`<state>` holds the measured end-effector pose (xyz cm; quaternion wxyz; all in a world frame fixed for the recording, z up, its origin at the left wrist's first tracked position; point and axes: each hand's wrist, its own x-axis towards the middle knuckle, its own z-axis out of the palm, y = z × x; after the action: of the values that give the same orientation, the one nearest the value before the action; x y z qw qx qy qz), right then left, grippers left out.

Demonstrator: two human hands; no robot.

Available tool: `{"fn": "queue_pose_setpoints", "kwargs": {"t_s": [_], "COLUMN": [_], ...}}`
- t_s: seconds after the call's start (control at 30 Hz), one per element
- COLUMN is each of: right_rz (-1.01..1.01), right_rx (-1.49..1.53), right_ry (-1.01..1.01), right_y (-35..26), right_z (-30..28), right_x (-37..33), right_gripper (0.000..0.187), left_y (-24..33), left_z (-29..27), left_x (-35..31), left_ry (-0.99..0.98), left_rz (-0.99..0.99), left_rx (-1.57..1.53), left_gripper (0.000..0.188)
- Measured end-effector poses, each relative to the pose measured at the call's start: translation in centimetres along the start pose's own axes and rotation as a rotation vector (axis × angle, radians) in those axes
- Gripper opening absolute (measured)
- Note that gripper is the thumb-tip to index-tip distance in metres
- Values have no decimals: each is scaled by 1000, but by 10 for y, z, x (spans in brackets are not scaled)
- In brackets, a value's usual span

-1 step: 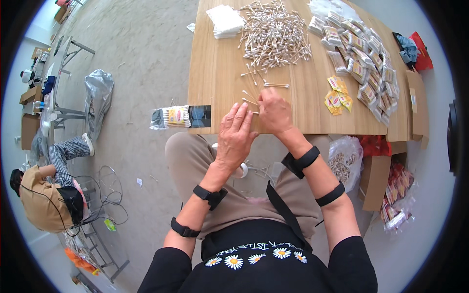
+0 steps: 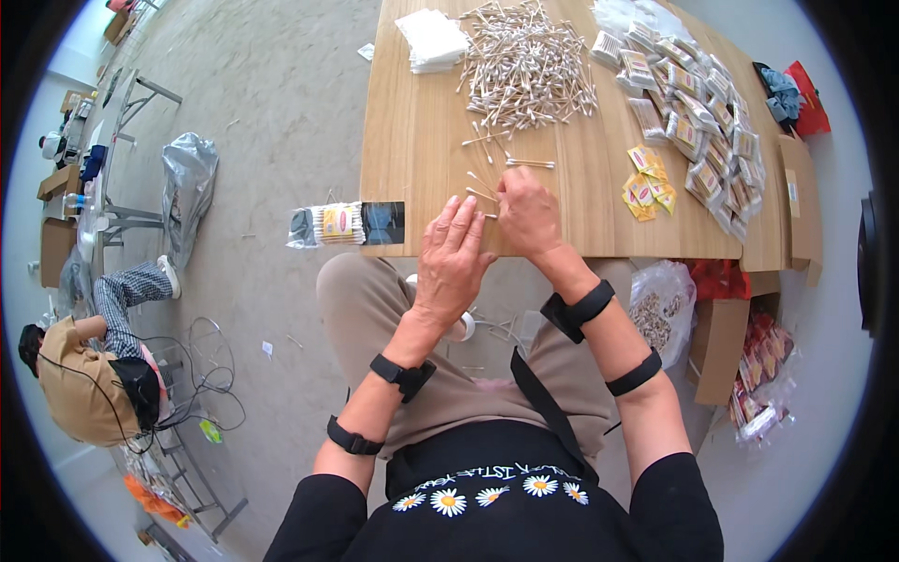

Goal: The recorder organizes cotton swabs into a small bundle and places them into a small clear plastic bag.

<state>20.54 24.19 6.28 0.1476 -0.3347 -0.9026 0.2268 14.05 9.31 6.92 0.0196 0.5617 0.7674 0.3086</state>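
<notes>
Near the front edge of the wooden table, my right hand [image 2: 529, 214] is closed, its fingers curled down round the ends of a few cotton swabs [image 2: 480, 193]. These fan out leftward from under it; the fingertips themselves are hidden. Beside it my left hand [image 2: 448, 258] lies nearly flat, fingers stretched out, its tips next to the swabs. One loose cotton swab [image 2: 530, 164] lies just beyond my right hand. Farther off is a big heap of cotton swabs [image 2: 529, 70], with a few strays at its near side.
Clear plastic bags [image 2: 431, 39] are stacked at the table's [image 2: 412, 140] far left. Filled swab packs [image 2: 698, 122] pile up at right, near yellow cards [image 2: 648, 183]. One swab pack [image 2: 328, 225] juts past the left edge. Another person [image 2: 84, 384] sits at far left.
</notes>
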Motion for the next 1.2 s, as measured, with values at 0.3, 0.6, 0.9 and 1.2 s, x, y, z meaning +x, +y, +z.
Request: {"fn": "queue_pose_setpoints", "kwargs": {"t_s": [0.3,0.6,0.9,1.2], "right_rz": [-59,-121,-88,-109], "right_rx": [-110,-191,-280,-235], "right_ry": [40,112,301,299], "right_y": [-16,13,30,34], "right_z": [5,-13,-13,-11], "right_x": [-10,1,9,11], "right_gripper": [11,12,11,11], "left_y": [0,-2,-7,-7], "left_z": [4,3,2,5], "left_x": [-3,-2,2,0], "left_ry": [-52,-99,-88,-98], "left_rz": [-12,-46,24,15], "left_rx": [42,59,84,89], "left_gripper": [76,82,80,79]}}
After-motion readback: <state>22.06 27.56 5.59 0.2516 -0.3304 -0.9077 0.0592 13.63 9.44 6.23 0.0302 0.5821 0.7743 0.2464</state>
